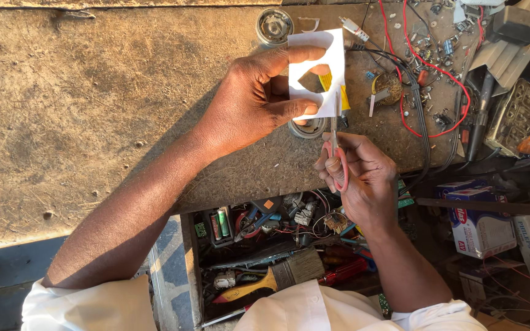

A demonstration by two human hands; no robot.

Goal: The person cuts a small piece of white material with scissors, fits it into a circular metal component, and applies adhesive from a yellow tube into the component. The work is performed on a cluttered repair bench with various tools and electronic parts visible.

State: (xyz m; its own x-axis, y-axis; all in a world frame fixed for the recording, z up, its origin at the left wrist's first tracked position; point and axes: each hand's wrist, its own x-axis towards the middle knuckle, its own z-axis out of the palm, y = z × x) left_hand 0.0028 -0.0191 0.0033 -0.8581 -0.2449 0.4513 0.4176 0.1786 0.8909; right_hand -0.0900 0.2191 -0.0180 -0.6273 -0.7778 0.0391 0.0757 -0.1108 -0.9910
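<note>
- The left hand (pixel 249 101) grips a white sheet of paper (pixel 317 67) with a large hole cut out of its middle; the forefinger lies along the far edge and the thumb presses on the near edge, so the sheet is held above the workbench (pixel 93 104).
- The right hand (pixel 357 175) is closed round the red handles of a pair of scissors (pixel 337 141), with fingers through the loops; the blades point away from the person and meet the near right edge of the paper. I cannot tell how wide the blades stand.
- Through the hole in the paper a yellow object shows, which lies on the bench beneath.
- Just under the near edge of the paper sits a round metal part (pixel 307 127), partly hidden by the thumb; a second round metal part (pixel 274 26) lies at the far edge of the bench, just left of the paper.
- To the right of the paper the bench is strewn with red wires (pixel 409 37), black cables and small electronic parts.
- Near the person, below the bench edge, an open drawer (pixel 249 245) holds a paintbrush (pixel 277 279) with a yellow handle, green batteries (pixel 219 224) and assorted tools.
- At the near right stands a cardboard box (pixel 480 220).
- Both forearms are bare, with white sleeves at the near edge of the view.
</note>
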